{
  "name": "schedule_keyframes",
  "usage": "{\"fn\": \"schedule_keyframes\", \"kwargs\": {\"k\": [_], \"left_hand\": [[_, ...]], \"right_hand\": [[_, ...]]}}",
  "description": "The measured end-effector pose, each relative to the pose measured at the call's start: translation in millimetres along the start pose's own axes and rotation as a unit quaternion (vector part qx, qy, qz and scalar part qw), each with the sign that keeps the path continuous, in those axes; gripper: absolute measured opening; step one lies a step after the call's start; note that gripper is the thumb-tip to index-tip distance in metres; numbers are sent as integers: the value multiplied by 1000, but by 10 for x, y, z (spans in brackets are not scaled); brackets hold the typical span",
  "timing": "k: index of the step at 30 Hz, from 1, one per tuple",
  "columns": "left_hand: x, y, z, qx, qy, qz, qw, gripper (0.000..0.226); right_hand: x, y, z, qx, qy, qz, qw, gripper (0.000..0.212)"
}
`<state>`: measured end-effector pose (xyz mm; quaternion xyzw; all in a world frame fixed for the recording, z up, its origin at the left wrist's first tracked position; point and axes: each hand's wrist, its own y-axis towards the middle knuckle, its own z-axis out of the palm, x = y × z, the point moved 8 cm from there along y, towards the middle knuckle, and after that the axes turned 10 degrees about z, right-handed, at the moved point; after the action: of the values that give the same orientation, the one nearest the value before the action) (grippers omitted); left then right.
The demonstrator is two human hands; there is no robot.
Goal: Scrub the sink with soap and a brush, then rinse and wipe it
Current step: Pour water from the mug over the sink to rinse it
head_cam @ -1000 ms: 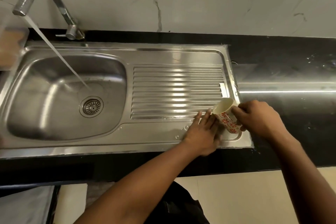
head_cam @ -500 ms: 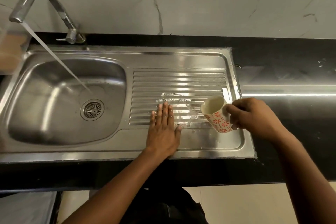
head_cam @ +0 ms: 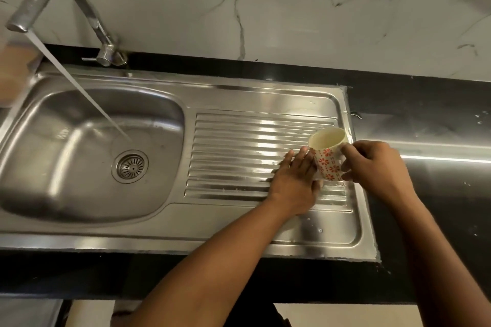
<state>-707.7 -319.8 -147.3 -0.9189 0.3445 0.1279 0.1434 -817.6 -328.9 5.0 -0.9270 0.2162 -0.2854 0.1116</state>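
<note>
Nearest me is the dark table edge, and on it the steel sink I am rinsing. My left hand lies flat on the ribbed drainboard, fingers straight and close together, placed, I judge, to sweep water along the grooves toward the basin. Just beside it, touching its fingertips, my right hand grips a flowered mug, curled round its side and tipped left over the ribs so anything in it would spill there. Its pale inside looks empty, though I cannot be sure. Further left, the basin holds only a thin wet sheen round the drain. Beyond, the tap runs a slanting stream into it.
</note>
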Motion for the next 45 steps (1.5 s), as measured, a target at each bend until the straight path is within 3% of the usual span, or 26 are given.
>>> {"fn": "schedule_keyframes", "kwargs": {"k": [5, 15, 18, 22, 26, 28, 32, 38, 45], "left_hand": [[435, -341, -70, -68, -40, -68, 995, 69], [1857, -1597, -278, -95, 2, -300, 949, 75], [1724, -1195, -434, -115, -11, -261, 958, 73], [1189, -59, -559, -92, -17, -101, 991, 72], [805, 729, -528, -3, -7, 1, 1000, 105], [819, 876, -511, 10, 0, -11, 1000, 97], [1089, 738, -528, -49, -5, -73, 996, 71], [1998, -78, -639, -105, -9, -190, 976, 72], [2771, -1206, -706, -113, -11, -277, 954, 72]], "right_hand": [[90, -6, 138, 29, -4, -4, 1000, 29], [170, -58, 250, 30, 46, -25, 998, 31], [156, -57, 223, 13, 55, -27, 998, 33], [90, -42, 203, 1, 75, -15, 997, 29], [40, -56, 140, -26, 104, -1, 994, 24], [39, -48, 124, -42, 101, 7, 994, 27], [76, -23, 159, -43, 99, 19, 994, 26], [302, -13, 342, -10, 101, 11, 995, 32], [894, -155, 609, 32, 87, -41, 995, 28]]}}
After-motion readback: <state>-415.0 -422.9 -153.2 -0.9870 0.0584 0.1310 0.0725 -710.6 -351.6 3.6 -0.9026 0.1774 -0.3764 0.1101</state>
